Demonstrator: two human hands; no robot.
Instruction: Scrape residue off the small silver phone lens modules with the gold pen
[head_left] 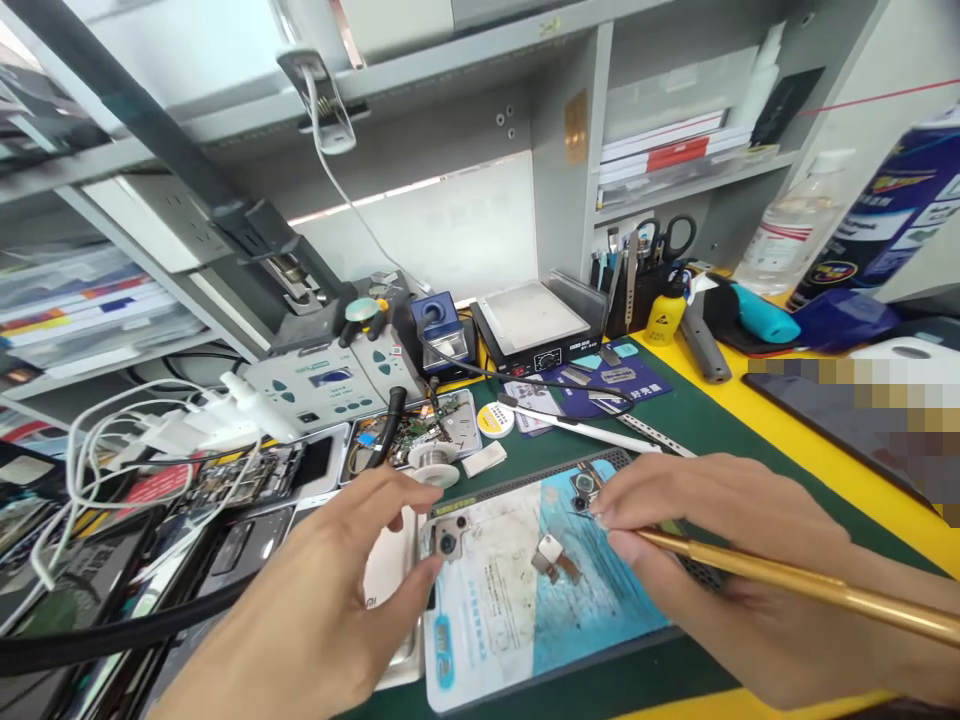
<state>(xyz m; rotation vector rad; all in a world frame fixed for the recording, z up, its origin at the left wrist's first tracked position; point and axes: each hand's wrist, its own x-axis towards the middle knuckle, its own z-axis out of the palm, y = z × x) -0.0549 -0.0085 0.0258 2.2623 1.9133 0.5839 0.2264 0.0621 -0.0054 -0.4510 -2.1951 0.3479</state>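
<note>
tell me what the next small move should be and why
I'd probably rest the left hand on the left edge of the pad to steady it: that hand stands half open there, while the right hand holds the gold tool close to the right camera module.

A slim golden pen (780, 575) slants, its narrow end near a dark camera part (584, 486) on a worn white-and-blue pad (491, 665).

Two hands (330, 590) (727, 500), one golden tool (795, 580)
</note>
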